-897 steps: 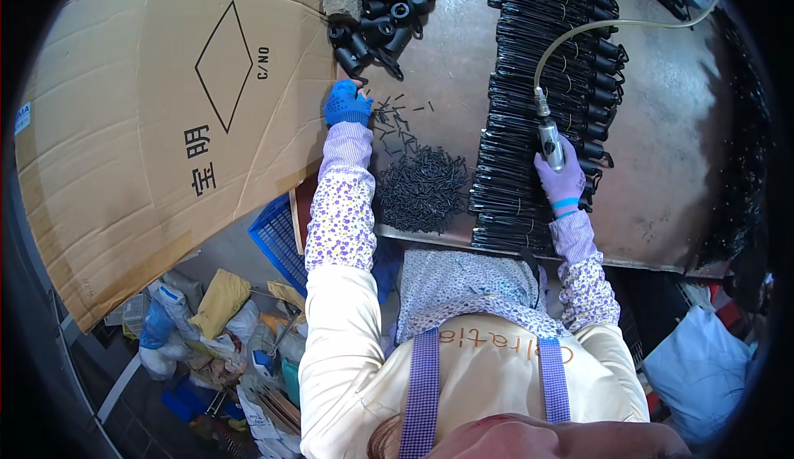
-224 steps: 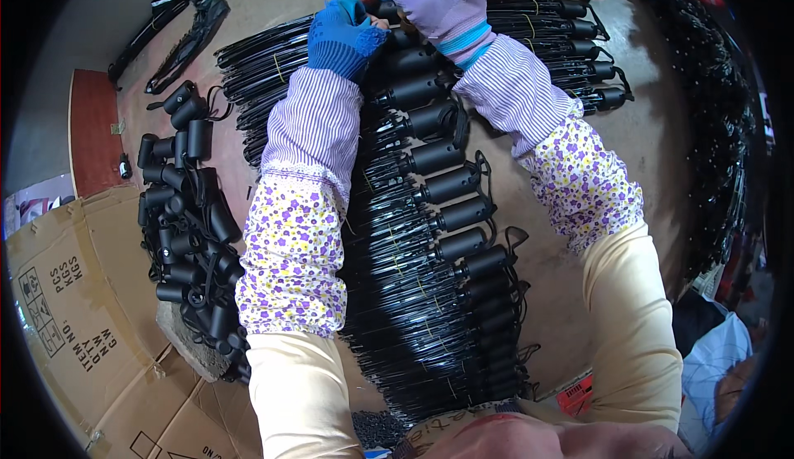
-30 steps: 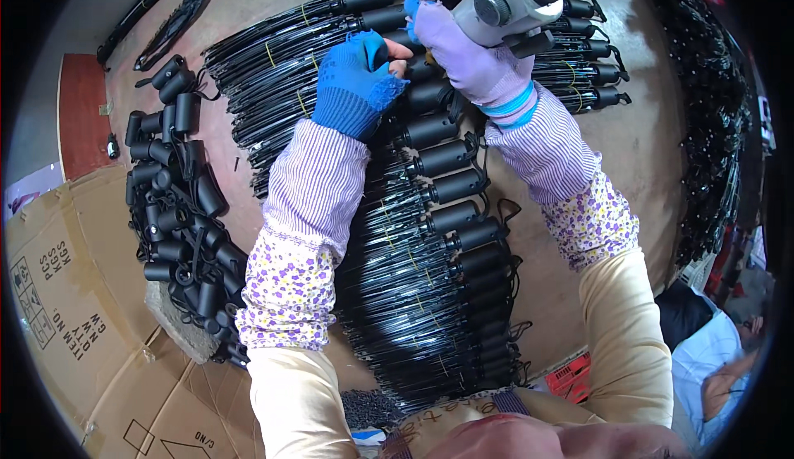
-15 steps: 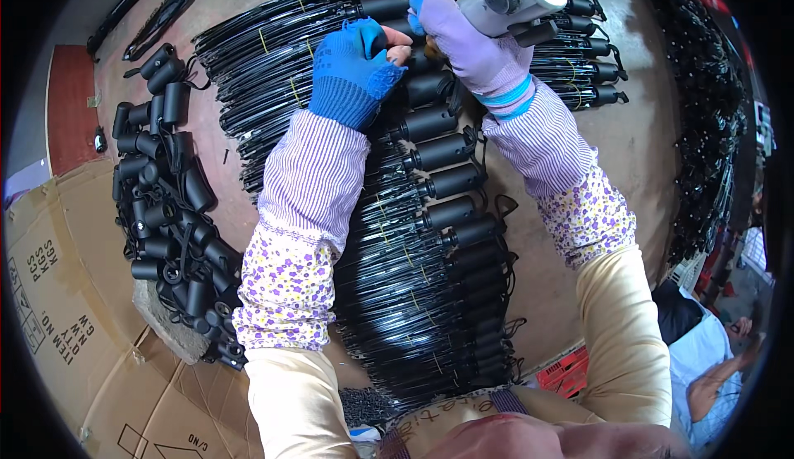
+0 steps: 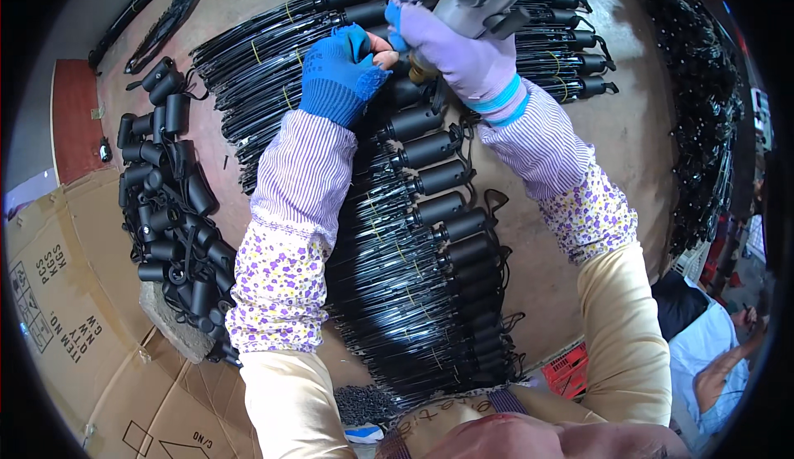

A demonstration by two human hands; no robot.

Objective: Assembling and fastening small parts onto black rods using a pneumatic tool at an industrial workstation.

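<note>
My left hand, in a blue glove with bare fingertips, is closed over the row of black folding-umbrella frames; what it pinches is hidden. Close to its fingertips is the brass-coloured tip of a grey metal power tool. Wrapped around that tool is my right hand, in a lilac glove with blue fingertips. Below the tool tip, black cylindrical umbrella handles with wrist loops line the right end of the frames. Thin yellow ties circle some bundles of ribs.
Loose black handles are heaped at the left beside a cardboard box. More umbrella frames lie beyond my right hand. Dark bundles line the right edge. A small screw lies on the table. Another person's arm shows at lower right.
Both hands and the tool have shifted slightly left in the picture, and the brass-coloured tip shows more plainly beside my left fingertips. My grip on the tool stays the same.
</note>
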